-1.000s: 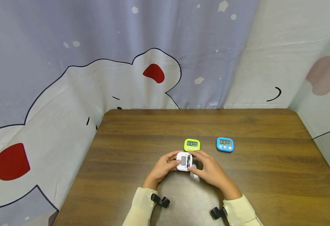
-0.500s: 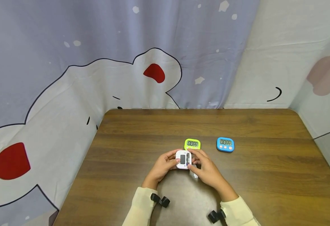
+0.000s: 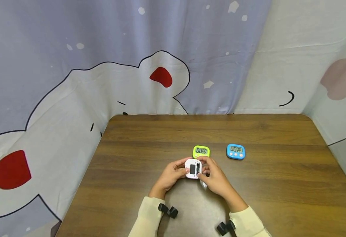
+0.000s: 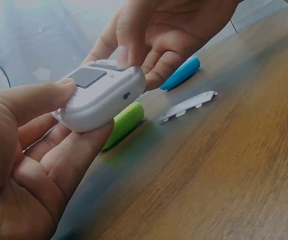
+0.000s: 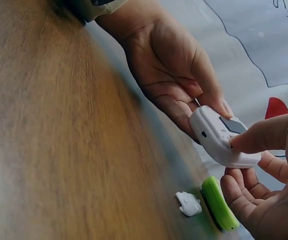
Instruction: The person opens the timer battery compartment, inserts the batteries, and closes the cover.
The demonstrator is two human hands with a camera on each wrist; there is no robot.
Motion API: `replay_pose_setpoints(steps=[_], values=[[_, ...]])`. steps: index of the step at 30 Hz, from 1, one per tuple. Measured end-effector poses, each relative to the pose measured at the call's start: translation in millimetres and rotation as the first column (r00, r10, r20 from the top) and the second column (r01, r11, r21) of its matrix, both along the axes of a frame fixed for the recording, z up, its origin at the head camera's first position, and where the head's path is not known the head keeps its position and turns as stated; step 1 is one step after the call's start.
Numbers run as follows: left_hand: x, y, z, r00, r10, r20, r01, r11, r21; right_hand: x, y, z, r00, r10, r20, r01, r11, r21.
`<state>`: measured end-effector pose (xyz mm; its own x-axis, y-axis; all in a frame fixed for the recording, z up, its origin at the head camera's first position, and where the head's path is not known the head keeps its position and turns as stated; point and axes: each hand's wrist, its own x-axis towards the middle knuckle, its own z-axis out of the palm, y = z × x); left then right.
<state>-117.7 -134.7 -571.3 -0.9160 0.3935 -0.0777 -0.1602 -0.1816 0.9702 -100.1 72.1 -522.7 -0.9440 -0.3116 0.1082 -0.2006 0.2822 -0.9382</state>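
Note:
My left hand (image 3: pixel 171 176) grips a white digital timer (image 3: pixel 188 163) by its left side, thumb on top and fingers underneath. The timer's back faces up, showing a dark grey rectangle and an uncovered battery slot (image 3: pixel 198 167) along the right side; what lies in the slot is too small to tell for certain. At that side my right hand (image 3: pixel 218 179) holds the timer, its thumb pressing by the near end of the slot and its forefinger at the far end. A small white battery cover (image 4: pixel 189 106) with tabs lies on the table below.
A green timer (image 3: pixel 201 150) rests just beyond the hands, partly hidden by them. To its right lies a blue timer (image 3: pixel 236 151). Both screens read 00:00. The wooden table (image 3: pixel 137 138) meets a patterned curtain (image 3: pixel 214 49) at the back.
The right forearm has shifted slightly left and the thumb has settled at the slot's near end. The slot now looks darker. The white timer stays in both hands.

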Motion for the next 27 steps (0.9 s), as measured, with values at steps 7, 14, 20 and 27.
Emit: replay_pose_setpoints(steps=[7, 14, 20, 27], values=[[0.6, -0.3, -3.8, 1.0, 0.011, 0.013, -0.011, 1.0, -0.004, -6.6, 8.1, -14.7, 0.997, 0.033, 0.065, -0.032, 0.999, -0.009], [-1.2, 1.3, -4.5, 1.0, -0.014, 0.015, 0.014, 1.0, 0.003, -9.9, 19.3, -13.8, 0.995, 0.092, 0.045, -0.092, 0.996, 0.008], [-1.5, 2.6, -2.9, 1.0, -0.012, 0.019, 0.012, 1.0, 0.004, -12.5, 32.7, -16.4, 0.991, 0.132, -0.017, -0.128, 0.981, 0.143], [-0.7, 1.9, -1.0, 0.999, 0.003, 0.033, -0.003, 1.0, 0.003, -14.1, 43.9, -13.2, 0.989, 0.148, -0.004, -0.141, 0.949, 0.282]])
